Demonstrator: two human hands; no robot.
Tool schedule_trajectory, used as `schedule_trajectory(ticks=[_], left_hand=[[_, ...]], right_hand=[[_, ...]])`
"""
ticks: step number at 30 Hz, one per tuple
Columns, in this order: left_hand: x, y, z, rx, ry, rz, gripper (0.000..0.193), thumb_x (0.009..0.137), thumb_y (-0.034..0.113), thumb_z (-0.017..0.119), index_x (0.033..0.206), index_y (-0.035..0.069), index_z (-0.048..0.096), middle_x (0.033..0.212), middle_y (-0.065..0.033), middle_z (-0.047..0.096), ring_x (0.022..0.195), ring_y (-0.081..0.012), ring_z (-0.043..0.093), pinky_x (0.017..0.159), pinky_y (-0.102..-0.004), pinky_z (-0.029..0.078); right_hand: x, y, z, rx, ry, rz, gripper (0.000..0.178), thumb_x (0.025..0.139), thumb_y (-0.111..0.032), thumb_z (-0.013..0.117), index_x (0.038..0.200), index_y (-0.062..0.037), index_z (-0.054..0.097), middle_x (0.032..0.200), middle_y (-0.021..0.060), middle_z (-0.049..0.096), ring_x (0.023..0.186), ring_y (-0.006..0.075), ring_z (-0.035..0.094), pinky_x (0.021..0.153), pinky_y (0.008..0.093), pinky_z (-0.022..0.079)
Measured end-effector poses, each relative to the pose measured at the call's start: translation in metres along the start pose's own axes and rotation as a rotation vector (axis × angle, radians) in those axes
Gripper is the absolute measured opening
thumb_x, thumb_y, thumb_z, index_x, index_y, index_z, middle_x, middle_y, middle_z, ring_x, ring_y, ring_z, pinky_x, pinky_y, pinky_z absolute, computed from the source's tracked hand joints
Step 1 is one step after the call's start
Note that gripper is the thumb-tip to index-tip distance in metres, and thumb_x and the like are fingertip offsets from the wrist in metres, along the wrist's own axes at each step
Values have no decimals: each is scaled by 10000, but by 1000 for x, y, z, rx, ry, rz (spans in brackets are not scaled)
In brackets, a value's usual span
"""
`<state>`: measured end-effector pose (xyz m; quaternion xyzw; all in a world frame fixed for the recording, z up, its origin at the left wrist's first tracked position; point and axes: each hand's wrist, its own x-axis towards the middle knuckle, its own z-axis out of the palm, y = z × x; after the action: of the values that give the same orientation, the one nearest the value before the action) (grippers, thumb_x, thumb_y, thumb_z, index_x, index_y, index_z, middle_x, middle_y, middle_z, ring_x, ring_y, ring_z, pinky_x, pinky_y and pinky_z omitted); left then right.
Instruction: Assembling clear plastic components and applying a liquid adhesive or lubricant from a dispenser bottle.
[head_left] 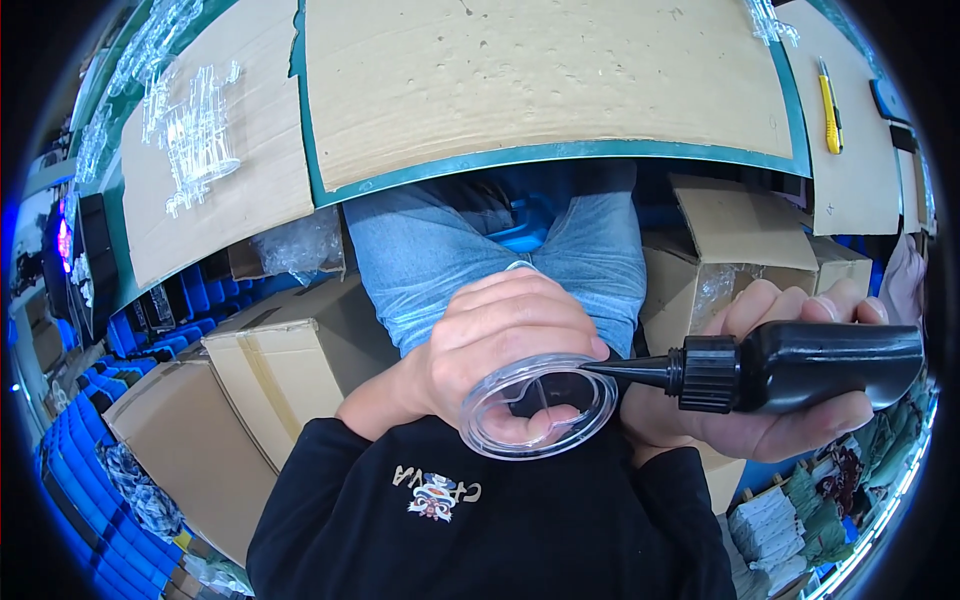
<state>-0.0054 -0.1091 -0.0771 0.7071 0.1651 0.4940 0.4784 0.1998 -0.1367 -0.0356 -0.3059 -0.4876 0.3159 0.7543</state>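
The clear, round plastic part with a broad flanged rim is positioned in front of the wearer's chest, its round face turned toward the camera and slightly tilted. The left hand grips it: the fingers are curled closely around the body behind the rim, and part of a digit is visible through the clear face. How far the part extends inside the fist cannot be determined.

The tapered black nozzle meets the rim in view at its upper right edge, just below a left fingertip. Contact between tip and rim cannot be confirmed. The nozzle, the ribbed black cap and the glossy black plastic bottle share one long axis, nearly level across the view, directed toward the person's left and crossing the rim's upper portion.

The right hand holds the bottle, with fingers along the upper side and thumb along the lower side. The left hand is nearer the tip; the right is set back behind the cap.

Beyond the hands is a green-edged worktable overlaid with brown cardboard sheets.
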Motion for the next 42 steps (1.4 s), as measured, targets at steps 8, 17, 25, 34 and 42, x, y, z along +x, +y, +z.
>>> schedule_trajectory(ticks=[8, 17, 25, 34, 42], left_hand=[[0, -1, -4, -21, 9, -3, 390, 685, 156, 735, 1023, -1, 621, 890, -118, 666, 774, -245, 634, 736, -364, 512], [-2, -1, -6, -22, 26, -12, 403, 674, 170, 743, 1020, 0, 628, 900, -119, 664, 767, -247, 628, 726, -359, 512], [8, 5, -5, -123, 81, -150, 433, 659, 169, 747, 1032, -10, 621, 933, -122, 641, 795, -269, 602, 751, -353, 491], [13, -7, -2, -74, -189, -164, 374, 798, 313, 707, 992, 12, 599, 873, -104, 596, 785, -267, 556, 737, -341, 461], [13, -4, -2, -118, -165, -171, 372, 601, 89, 796, 921, -13, 637, 864, -105, 637, 746, -256, 576, 720, -348, 484]], right_hand=[[2, 0, 23, 138, 68, 35, 539, 955, -476, 464, 1293, -66, 373, 1034, 128, 626, 508, 151, 490, 421, 242, 392], [-2, -2, 15, 98, 61, 21, 538, 948, -469, 482, 1279, -57, 385, 1034, 110, 595, 505, 110, 464, 427, 224, 362], [8, 5, 26, 121, 360, -87, 525, 922, -449, 544, 1239, -48, 425, 1022, 89, 576, 499, 75, 422, 428, 215, 308], [9, 15, 18, 285, 392, 23, 620, 931, -544, 484, 1307, -59, 392, 1078, 141, 578, 626, 165, 629, 401, 260, 437], [8, 17, 19, 153, 230, 70, 560, 921, -478, 514, 1256, -39, 427, 1018, 117, 615, 478, 86, 462, 405, 208, 337]])
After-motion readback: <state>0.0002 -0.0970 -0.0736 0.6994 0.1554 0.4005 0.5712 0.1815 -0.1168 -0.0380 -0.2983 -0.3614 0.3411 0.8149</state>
